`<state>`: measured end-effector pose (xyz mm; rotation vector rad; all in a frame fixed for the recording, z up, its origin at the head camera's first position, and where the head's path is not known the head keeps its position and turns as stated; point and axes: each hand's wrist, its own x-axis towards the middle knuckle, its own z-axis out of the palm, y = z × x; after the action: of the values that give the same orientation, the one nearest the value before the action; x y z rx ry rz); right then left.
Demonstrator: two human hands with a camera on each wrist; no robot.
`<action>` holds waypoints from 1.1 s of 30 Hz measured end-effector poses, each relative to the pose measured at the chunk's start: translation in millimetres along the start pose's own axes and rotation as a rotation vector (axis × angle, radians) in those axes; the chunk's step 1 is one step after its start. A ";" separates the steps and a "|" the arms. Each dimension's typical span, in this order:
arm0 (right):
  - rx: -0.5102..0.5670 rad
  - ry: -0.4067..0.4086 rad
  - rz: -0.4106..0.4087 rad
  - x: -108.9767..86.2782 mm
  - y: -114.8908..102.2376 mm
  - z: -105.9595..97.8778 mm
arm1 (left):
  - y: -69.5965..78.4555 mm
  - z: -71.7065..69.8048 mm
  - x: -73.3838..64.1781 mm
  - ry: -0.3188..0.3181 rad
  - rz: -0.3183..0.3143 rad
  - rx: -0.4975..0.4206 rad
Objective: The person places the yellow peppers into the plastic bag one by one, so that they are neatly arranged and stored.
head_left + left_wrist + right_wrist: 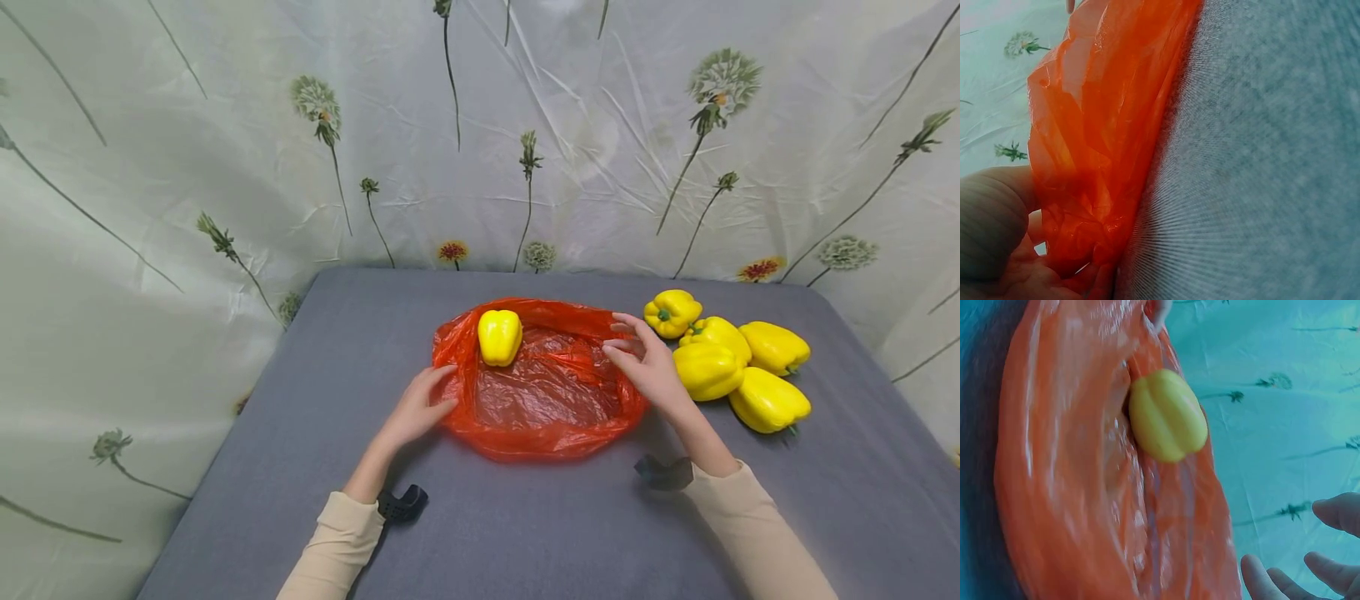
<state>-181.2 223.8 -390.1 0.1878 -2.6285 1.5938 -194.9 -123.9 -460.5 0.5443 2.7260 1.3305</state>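
Lying on the grey table (360, 333), with twelve o'clock at the far edge from where I stand: one red bag (555, 446), thin plastic, crumpled, its mouth spread wide and facing up.

One pepper (500, 338), yellow, glossy, within the bag's mouth towards ten o'clock, near the rim; whether its base rests on the plastic I cannot tell.

One left hand (411, 410), at the bag's nine o'clock side, thumb and fingers parted and relaxed, touching the plastic without clenching.

One right hand (651, 367), between two and three o'clock, fingers spread at the rim, released, grasping nothing; contact with the plastic uncertain.

Five loose peppers (708, 372), likewise yellow, bunched at three o'clock from the bag, just beyond the right hand. The one at the bunch's eleven o'clock shows its green stem to the person; the two outermost point their stems towards five.

Two sleeves (341, 529), beige, entering from seven and five o'clock.

Two black bands (405, 502), one per wrist.

One curtain (480, 200), pale, dandelion-printed, hanging behind the table at twelve.
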 end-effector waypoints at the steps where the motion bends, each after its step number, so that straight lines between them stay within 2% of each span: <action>1: 0.002 0.011 -0.003 -1.4 0.9 -3.5 | 0.3 0.0 -0.2 -0.001 -0.003 0.000; 8: -0.001 0.069 -0.015 -9.8 4.8 -26.4 | 0.4 -0.3 -0.5 -0.004 -0.007 -0.002; 14: -0.073 0.131 -0.025 -13.6 11.2 -44.9 | 0.2 0.1 -1.1 -0.002 -0.001 0.001; 20: -0.180 0.274 -0.059 -16.0 22.3 -62.9 | 1.9 -0.2 -1.9 -0.001 0.000 -0.009; 26: -0.267 0.407 -0.059 -19.6 31.7 -71.4 | 3.3 -0.5 -2.5 -0.004 -0.009 -0.008; 30: -0.314 0.437 -0.030 -21.2 35.9 -75.0 | 2.8 -0.1 -2.4 0.004 -0.003 -0.009; 33: -0.340 0.416 -0.005 -22.2 37.1 -77.2 | 1.2 0.5 -2.1 0.005 -0.002 -0.007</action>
<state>-165.1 310.8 -389.5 -0.1401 -2.5011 1.0191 -192.5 -123.6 -460.1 0.5384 2.7244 1.3419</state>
